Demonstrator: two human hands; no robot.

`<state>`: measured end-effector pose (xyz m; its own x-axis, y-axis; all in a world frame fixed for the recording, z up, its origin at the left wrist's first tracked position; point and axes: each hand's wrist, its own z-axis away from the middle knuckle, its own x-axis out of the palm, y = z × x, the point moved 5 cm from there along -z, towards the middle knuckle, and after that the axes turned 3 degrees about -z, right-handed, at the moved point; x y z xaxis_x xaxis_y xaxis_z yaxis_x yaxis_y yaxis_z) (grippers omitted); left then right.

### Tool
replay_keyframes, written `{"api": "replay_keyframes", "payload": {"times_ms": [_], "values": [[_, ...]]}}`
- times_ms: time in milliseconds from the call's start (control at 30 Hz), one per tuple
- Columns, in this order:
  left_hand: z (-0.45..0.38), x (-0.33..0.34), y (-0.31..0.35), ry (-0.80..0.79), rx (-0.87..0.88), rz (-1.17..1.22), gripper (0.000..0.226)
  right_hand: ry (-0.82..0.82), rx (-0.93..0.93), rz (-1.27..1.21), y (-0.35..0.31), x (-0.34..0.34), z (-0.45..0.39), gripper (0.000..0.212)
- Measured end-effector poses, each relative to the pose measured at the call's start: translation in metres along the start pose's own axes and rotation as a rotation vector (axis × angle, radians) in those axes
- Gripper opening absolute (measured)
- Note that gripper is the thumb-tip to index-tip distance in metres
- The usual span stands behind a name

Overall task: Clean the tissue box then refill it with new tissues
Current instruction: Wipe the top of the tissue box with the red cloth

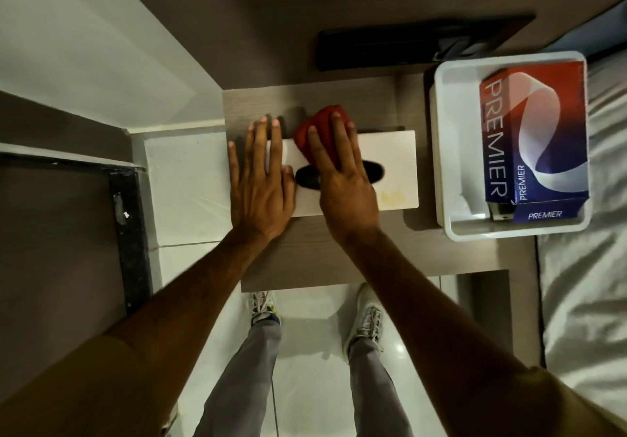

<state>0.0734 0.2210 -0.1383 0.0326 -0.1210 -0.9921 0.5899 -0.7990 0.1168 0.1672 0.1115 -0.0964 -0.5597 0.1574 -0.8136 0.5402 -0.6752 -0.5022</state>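
A white tissue box (390, 161) with a dark oval slot (307, 177) lies on a small wooden bedside table (339, 250). My left hand (259, 178) lies flat with fingers spread on the box's left end. My right hand (342, 172) presses a red cloth (317, 131) onto the box top, over the slot. A yellowish stain (393, 196) shows near the box's right front corner. A red, white and blue PREMIER tissue pack (532, 141) sits in a white tray (441, 151) to the right.
A black flat object (407, 46) lies at the back of the table. A bed with white sheets (587, 284) is on the right. White floor tiles (305, 351) and my feet are below the table's front edge. A dark ledge (129, 233) is at left.
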Motion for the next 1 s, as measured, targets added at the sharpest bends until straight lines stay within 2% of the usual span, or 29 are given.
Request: {"api": "replay_keyframes", "payload": {"times_ms": [67, 200, 333, 400, 533, 667, 733, 833, 900, 933, 1000], "values": [[0.000, 0.000, 0.000, 0.002, -0.009, -0.003, 0.063, -0.026, -0.024, 0.031, 0.019, -0.008, 0.010, 0.088], [0.000, -0.001, 0.001, -0.008, -0.014, -0.010, 0.063, 0.174, 0.229, -0.082, 0.066, -0.040, 0.028, 0.084], [0.001, -0.002, 0.002, -0.024, -0.023, -0.027, 0.062, 0.268, 0.295, -0.140, 0.063, -0.029, 0.062, 0.073], [0.001, -0.003, 0.002, -0.027, -0.025, -0.013, 0.063, 0.271, 0.298, -0.109, 0.045, -0.010, 0.081, 0.070], [0.000, -0.003, 0.003, -0.023, -0.020, -0.009, 0.064, 0.157, 0.165, -0.088, 0.005, 0.022, 0.077, 0.086], [0.001, -0.002, 0.002, -0.027, -0.022, -0.024, 0.064, 0.040, 0.063, -0.028, 0.005, 0.025, 0.079, 0.097], [0.001, -0.003, 0.002, -0.022, -0.024, -0.021, 0.063, 0.078, 0.099, -0.032, 0.018, 0.018, 0.095, 0.094], [0.002, -0.002, 0.003, -0.011, -0.021, -0.024, 0.062, 0.255, 0.252, -0.139, 0.035, 0.008, 0.094, 0.079], [0.001, 0.000, 0.001, -0.010, -0.020, -0.019, 0.062, 0.326, 0.342, -0.200, 0.031, 0.009, 0.080, 0.075], [0.000, 0.001, 0.001, -0.011, -0.019, -0.011, 0.063, 0.330, 0.341, -0.185, 0.022, 0.012, 0.075, 0.079], [0.001, 0.002, 0.000, -0.012, -0.020, -0.002, 0.063, 0.253, 0.210, -0.115, 0.002, 0.024, 0.079, 0.091]]}}
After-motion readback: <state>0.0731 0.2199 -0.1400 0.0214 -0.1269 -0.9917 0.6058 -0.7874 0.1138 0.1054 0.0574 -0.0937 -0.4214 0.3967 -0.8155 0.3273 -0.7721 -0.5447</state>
